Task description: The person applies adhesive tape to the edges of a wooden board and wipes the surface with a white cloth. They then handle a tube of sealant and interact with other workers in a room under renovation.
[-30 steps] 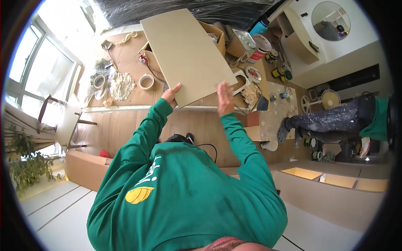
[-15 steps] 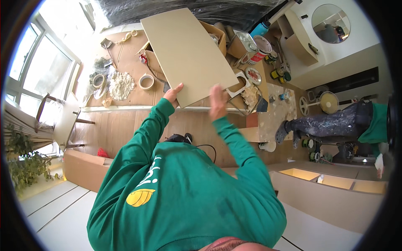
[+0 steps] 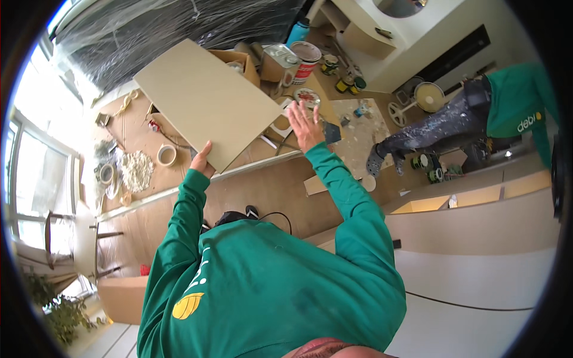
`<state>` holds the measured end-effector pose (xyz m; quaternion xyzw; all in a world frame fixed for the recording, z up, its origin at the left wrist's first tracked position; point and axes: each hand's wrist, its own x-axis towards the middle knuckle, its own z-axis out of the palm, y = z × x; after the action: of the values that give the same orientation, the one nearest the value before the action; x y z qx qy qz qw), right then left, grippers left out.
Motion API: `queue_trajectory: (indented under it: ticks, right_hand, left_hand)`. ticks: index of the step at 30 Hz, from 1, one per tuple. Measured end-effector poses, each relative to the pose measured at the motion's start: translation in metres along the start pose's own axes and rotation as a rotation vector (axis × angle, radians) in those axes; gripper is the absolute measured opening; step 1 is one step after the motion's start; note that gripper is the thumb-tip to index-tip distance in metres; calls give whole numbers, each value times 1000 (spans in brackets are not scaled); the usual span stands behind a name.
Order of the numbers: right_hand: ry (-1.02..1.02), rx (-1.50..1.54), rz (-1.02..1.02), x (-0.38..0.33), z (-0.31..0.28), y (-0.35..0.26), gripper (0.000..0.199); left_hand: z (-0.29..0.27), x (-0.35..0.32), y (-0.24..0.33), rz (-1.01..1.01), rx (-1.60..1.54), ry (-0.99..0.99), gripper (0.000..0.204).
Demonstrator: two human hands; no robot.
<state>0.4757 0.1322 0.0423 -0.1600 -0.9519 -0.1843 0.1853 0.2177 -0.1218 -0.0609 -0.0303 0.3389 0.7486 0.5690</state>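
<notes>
Beige and flat, the big rectangular board (image 3: 206, 101) is held up in the air over the cluttered, paper-covered floor (image 3: 140, 140), tilted, well above the tape roll (image 3: 166, 155). The left hand (image 3: 202, 160) is clamped on its near corner; the right hand (image 3: 304, 122) is spread open by the right-hand edge, and contact there can't really be told. Looks stiff and fairly light, but awkwardly wide, so it's probably best gripped at two opposite edges. Corners would likely chip if knocked.

Right hand (image 3: 303, 122) now off the beige panel (image 3: 206, 101) (left hand's (image 3: 202, 161) grip alone).
</notes>
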Motion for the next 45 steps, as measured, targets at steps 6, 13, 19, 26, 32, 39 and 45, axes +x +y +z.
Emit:
queue_trajectory:
  ticks: [6,13,19,26,32,39,45]
  right_hand:
    - [88,-7,-5,-10,-41,-17,50]
    - [92,540,424,-82,-8,-41,32]
    - [-196,960,861,-286,144,-98,21]
    - [-1158,510,78,-467,161,-147,30]
    - [-1253,734,868,-438,121,-195,25]
    - [-744,808,1408,-324,81,-258,23]
    - [-567,576,1470,-294,31,-297,23]
  left_hand:
    - [22,-25,-9,49,116,39,60]
    - [-34,-83,-36,-97,181,17,90]
    - [-157,-116,-78,-107,243,460,81]
    - [-218,-161,-81,27,-7,616,51]
    - [-245,-153,-61,149,62,680,34]
    - [-295,-96,71,741,888,661,33]
    - [-281,-45,178,330,1954,852,93]
